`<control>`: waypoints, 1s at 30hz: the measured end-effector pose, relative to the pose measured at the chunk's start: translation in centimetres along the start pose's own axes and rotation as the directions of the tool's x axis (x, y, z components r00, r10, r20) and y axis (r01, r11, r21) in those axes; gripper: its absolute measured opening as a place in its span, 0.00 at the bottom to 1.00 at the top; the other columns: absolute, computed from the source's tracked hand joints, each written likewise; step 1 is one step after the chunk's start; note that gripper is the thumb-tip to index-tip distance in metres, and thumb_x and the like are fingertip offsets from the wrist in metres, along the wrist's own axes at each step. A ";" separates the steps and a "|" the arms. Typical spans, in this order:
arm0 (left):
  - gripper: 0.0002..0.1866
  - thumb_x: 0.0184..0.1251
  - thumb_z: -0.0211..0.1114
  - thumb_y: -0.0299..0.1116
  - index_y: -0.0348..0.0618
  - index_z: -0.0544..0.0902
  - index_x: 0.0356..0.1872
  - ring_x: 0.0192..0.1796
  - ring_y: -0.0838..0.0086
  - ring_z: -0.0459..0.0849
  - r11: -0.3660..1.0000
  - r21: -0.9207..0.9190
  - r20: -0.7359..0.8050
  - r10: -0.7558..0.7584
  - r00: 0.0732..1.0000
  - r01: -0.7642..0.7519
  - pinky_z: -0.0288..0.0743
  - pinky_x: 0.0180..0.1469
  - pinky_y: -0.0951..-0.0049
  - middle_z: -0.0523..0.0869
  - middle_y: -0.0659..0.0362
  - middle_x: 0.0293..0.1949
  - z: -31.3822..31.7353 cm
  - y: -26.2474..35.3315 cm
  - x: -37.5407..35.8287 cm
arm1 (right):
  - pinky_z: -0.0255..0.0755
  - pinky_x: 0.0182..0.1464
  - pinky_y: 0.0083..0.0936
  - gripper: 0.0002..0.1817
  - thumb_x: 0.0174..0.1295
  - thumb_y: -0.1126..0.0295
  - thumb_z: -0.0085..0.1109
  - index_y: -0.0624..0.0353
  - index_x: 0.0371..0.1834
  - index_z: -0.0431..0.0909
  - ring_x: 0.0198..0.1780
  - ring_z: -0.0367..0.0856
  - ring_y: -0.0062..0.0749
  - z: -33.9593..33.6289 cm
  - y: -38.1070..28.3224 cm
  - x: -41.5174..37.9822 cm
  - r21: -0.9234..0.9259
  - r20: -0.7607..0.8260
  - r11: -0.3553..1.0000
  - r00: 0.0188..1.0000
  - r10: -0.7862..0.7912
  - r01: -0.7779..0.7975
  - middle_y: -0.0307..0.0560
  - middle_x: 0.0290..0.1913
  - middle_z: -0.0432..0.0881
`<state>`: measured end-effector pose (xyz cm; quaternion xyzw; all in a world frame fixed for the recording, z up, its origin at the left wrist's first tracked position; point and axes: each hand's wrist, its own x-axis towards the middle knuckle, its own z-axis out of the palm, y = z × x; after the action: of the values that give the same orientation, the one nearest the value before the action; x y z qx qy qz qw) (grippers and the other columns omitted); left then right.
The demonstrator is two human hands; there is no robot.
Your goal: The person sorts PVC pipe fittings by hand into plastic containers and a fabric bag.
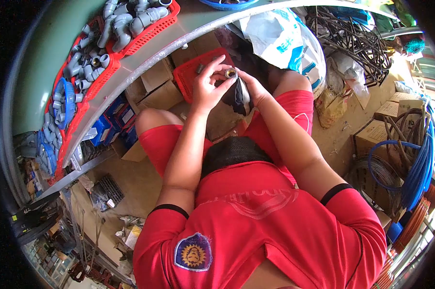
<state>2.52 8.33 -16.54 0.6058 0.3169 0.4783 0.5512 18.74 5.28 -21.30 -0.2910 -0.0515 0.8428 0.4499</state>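
A small grey pipe fitting with a brass-coloured ring (231, 73) is held up between my two hands, its round opening toward the camera. My left hand (211, 85) has its fingers closed on the fitting from the left side. On the other side my right hand (252, 87) is wrapped round a black and white cloth (238, 96), which hangs below the fitting. A red basket (182, 77) lies just beyond my left hand, with a grey piece inside.
Red baskets (112, 67) of grey fittings line the curved shelf on the left. Cardboard boxes (160, 95) lie under it. A white and blue sack (311, 58) stands beyond my right knee. Coiled blue hose (420, 168) and more boxes are at the right.
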 end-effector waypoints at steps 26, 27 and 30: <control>0.21 0.56 0.76 0.20 0.35 0.84 0.52 0.52 0.74 0.85 0.999 -0.008 0.173 -0.031 0.984 0.033 0.84 0.53 0.75 0.82 0.58 0.50 -0.9 0.4 0.1 | 0.78 0.57 0.33 0.24 0.72 0.54 0.49 0.61 0.58 0.78 0.51 0.85 0.37 -1.6 0.4 0.8 -0.035 0.067 0.999 0.997 -0.024 0.026 0.52 0.52 0.85; 0.20 0.56 0.76 0.20 0.35 0.84 0.52 0.52 0.75 0.85 0.998 -0.023 0.186 -0.046 0.982 0.051 0.83 0.52 0.75 0.82 0.59 0.49 -1.0 0.4 0.1 | 0.80 0.52 0.32 0.22 0.71 0.53 0.51 0.60 0.55 0.80 0.46 0.86 0.35 -1.4 0.5 0.7 -0.054 0.025 0.998 1.000 -0.019 0.020 0.50 0.49 0.86; 0.19 0.56 0.77 0.20 0.36 0.85 0.50 0.52 0.76 0.85 0.993 -0.008 0.253 -0.112 0.961 0.118 0.83 0.51 0.78 0.83 0.60 0.48 -1.4 0.5 0.1 | 0.81 0.46 0.31 0.21 0.69 0.52 0.52 0.58 0.51 0.81 0.41 0.87 0.34 -0.9 0.7 0.5 -0.105 -0.032 0.994 0.999 0.027 -0.031 0.48 0.45 0.87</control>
<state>1.17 8.88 -16.13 0.6360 0.2732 0.3682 0.6208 18.54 5.08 -22.53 -0.3279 -0.0846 0.8408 0.4224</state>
